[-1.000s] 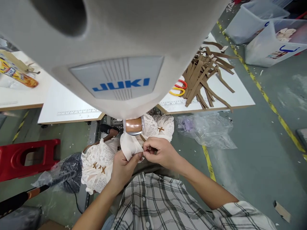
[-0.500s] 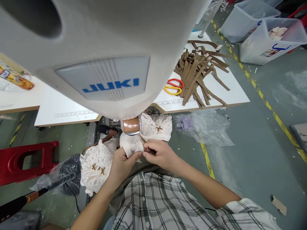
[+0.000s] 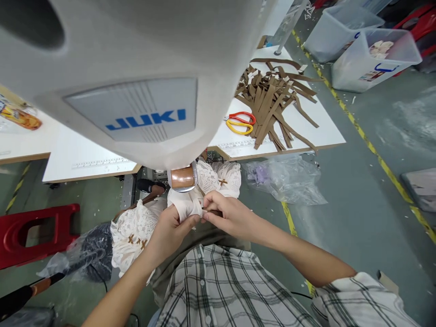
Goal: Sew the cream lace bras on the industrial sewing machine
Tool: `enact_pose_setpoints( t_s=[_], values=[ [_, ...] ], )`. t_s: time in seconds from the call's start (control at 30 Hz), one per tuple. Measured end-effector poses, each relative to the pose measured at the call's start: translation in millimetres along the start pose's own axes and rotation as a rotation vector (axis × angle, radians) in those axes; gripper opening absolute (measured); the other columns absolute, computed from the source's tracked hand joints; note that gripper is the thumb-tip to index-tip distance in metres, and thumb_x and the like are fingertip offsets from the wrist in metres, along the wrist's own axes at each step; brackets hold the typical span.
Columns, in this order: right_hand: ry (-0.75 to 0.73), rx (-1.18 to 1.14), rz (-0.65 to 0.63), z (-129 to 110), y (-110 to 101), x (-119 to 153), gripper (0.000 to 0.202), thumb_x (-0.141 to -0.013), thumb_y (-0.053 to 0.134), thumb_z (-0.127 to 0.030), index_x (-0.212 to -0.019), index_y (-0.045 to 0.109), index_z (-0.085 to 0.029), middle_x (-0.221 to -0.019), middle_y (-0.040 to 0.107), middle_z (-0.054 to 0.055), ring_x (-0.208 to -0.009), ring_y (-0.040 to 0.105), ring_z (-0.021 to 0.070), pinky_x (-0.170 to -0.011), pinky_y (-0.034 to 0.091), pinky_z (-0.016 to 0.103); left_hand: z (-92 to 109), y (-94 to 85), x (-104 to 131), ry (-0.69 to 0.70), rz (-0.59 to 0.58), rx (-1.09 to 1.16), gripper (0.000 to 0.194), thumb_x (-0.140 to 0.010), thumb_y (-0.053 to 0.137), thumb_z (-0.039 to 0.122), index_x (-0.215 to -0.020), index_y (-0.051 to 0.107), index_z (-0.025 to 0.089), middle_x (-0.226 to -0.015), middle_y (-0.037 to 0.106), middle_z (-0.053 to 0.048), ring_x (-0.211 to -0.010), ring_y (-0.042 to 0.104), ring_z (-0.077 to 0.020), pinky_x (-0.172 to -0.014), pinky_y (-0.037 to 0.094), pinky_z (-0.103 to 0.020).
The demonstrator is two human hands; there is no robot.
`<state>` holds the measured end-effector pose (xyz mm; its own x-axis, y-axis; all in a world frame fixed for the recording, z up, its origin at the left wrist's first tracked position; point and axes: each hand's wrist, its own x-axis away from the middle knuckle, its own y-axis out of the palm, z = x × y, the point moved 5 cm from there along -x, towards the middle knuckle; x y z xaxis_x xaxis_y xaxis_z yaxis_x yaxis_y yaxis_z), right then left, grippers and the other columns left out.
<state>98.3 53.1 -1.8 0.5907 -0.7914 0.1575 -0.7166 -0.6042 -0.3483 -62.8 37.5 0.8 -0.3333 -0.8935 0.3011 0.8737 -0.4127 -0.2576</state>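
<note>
White fabric lies just below the sewing machine head, and my left hand grips its near edge between thumb and fingers. Close beside it on the right, my right hand pinches a brown strip against the fabric's edge. The fingertips of both hands almost meet. Lace garments with small brown bows hang on both sides: one on the left and another behind the right hand. A shiny brown part of the machine sits above the fabric.
On the white table lie a pile of brown strips and red-and-yellow scissors. A red stool stands at left. Plastic bins are at upper right; a clear plastic bag hangs below the table edge.
The view has shifted slightly, so the machine and table appear further left. My right hand's fingers have moved a little at the fabric's edge; both hands keep their hold.
</note>
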Motion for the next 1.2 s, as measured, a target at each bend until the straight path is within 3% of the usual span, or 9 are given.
enact_pose_setpoints(
  t_s=[0.17, 0.33, 0.53, 0.83, 1.03, 1.2],
  values=[
    [0.067, -0.099, -0.122, 6, -3, -5, 0.007, -0.091, 0.055, -0.023, -0.097, 0.052, -0.021, -0.070, 0.066, -0.006, -0.054, 0.052, 0.0102, -0.056, 0.036, 0.022, 3, -0.5, -1, -0.005, -0.017, -0.026, 0.025, -0.089, 0.060, 0.037, -0.078, 0.069, 0.016, -0.076, 0.066, -0.004, -0.074, 0.059, -0.0192, -0.068, 0.044, -0.027],
    [0.055, -0.190, -0.115, 15, -7, -9, 0.013, -0.082, 0.067, -0.030, -0.085, 0.066, -0.017, -0.073, 0.063, -0.001, -0.066, 0.053, 0.0115, -0.060, 0.037, 0.021, -1, -4.2, -1, -0.069, 0.058, 0.031, 0.030, -0.083, 0.066, 0.042, -0.068, 0.064, 0.015, -0.063, 0.056, 0.000, -0.060, 0.048, -0.0141, -0.057, 0.037, -0.024],
    [0.133, -0.318, -0.088, 20, 2, -8, 0.017, -0.084, 0.060, -0.031, -0.075, 0.063, -0.017, -0.057, 0.031, -0.006, -0.054, 0.027, 0.0084, -0.050, 0.020, 0.022, -5, -2.8, -4, -0.137, 0.073, 0.121, 0.030, -0.076, 0.074, 0.043, -0.069, 0.066, 0.014, -0.064, 0.059, -0.001, -0.061, 0.049, -0.0139, -0.057, 0.039, -0.023],
    [0.300, -0.600, -0.040, 34, 13, -6, 0.024, -0.081, 0.067, -0.039, -0.083, 0.067, -0.016, -0.061, 0.038, -0.006, -0.057, 0.031, 0.0089, -0.054, 0.023, 0.023, -20, 0.6, -9, -0.226, 0.099, 0.323, 0.028, -0.071, 0.081, 0.038, -0.082, 0.071, 0.013, -0.076, 0.069, -0.004, -0.069, 0.058, -0.0167, -0.065, 0.046, -0.026],
    [0.201, -0.371, 0.034, 22, 4, -6, 0.024, -0.085, 0.063, -0.040, -0.079, 0.067, -0.016, -0.064, 0.044, -0.004, -0.060, 0.038, 0.0102, -0.055, 0.028, 0.023, -14, 5.2, -12, -0.215, 0.103, 0.423, 0.033, -0.071, 0.081, 0.038, -0.092, 0.070, 0.014, -0.082, 0.070, -0.005, -0.077, 0.062, -0.0206, -0.070, 0.049, -0.029],
    [0.044, -0.139, 0.127, 3, -9, -10, 0.016, -0.083, 0.058, -0.024, -0.069, 0.059, -0.017, -0.059, 0.032, -0.005, -0.057, 0.032, 0.0095, -0.053, 0.025, 0.023, -13, 0.7, -2, -0.232, 0.218, 0.398, 0.040, -0.074, 0.078, 0.044, -0.099, 0.068, 0.015, -0.088, 0.072, -0.005, -0.080, 0.064, -0.0205, -0.073, 0.050, -0.029]
  ],
)
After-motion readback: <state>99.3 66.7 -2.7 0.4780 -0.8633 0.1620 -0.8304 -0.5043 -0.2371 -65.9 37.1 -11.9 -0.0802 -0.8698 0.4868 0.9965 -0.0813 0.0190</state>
